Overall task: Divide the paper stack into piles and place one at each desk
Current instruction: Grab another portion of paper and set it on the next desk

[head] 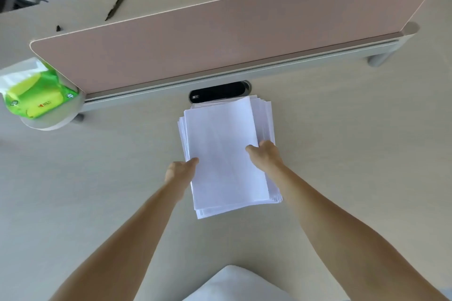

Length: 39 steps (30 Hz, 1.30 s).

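Both my bare forearms reach forward from the bottom corners, converging toward the middle. My left hand (179, 172) sits palm-inward at the left edge of the paper stack (225, 151), thumb laid on top of the upper sheets, fingers tucked underneath and hidden — a pinch on that edge. My right hand (265, 155) is a little further forward, knuckles up, thumb pointing left across the top sheet, fingers curled over the right edge; I can't see their tips. Left wrist straight, right wrist bent slightly inward. Elbows are out of frame, arms nearly extended. Whether each hand grips all the sheets or only some — I can't tell.
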### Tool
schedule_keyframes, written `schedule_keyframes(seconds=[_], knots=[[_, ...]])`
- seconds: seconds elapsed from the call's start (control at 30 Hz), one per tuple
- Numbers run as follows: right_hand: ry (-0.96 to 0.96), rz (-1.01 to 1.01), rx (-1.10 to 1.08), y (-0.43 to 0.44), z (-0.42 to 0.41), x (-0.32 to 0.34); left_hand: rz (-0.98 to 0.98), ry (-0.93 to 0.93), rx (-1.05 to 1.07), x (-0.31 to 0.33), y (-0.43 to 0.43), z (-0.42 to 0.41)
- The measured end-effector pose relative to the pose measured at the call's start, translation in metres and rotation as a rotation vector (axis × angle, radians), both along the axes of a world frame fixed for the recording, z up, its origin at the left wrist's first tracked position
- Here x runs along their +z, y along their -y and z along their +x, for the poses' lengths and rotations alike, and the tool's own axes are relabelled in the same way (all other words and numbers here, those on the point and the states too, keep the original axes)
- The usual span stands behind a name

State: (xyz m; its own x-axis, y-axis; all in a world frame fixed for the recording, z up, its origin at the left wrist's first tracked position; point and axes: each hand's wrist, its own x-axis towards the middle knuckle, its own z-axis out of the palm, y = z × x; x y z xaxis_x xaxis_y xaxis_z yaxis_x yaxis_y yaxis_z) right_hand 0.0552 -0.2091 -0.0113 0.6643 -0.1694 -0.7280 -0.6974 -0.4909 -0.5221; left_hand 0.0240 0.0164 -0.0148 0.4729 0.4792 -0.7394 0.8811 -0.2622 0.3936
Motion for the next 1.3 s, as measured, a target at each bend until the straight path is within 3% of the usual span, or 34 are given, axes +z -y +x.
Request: schedule_keyframes(seconds=[0.3, 0.5, 0.57, 0.67, 0.73, 0.87, 1.03, 1.2, 1.3], knots=[[-0.026, 0.219, -0.119, -0.008, -0.008, -0.004, -0.005, -0.047, -0.057, -0.005, 0.007, -0.009], [0.103, 0.442, -0.097, 0.006, -0.013, 0.013, -0.016, -0.009, -0.004, 0.007, -0.006, -0.006], [0.165, 0.535, -0.066, 0.010, -0.017, 0.023, -0.105, 0.125, 0.063, 0.022, -0.015, -0.001], [0.315, 0.606, -0.065, 0.009, -0.026, 0.046, -0.477, 0.403, 0.144, 0.053, -0.020, 0.001], [0.435, 0.653, -0.062, 0.001, -0.034, 0.066, -0.557, 0.517, 0.149, 0.078, -0.017, -0.007], [0.569, 0.638, -0.011, -0.027, -0.058, 0.097, -0.270, 0.748, 0.095, 0.109, -0.024, -0.035], [0.581, 0.606, -0.022, -0.073, -0.101, 0.107, -0.062, 0.928, -0.011, 0.123, -0.059, -0.097], [0.467, 0.688, -0.160, -0.132, -0.158, 0.101, -0.030, 0.959, -0.074, 0.109, -0.118, -0.159], [0.484, 0.671, -0.211, -0.168, -0.195, 0.098, -0.154, 0.959, -0.075, 0.106, -0.154, -0.191]])
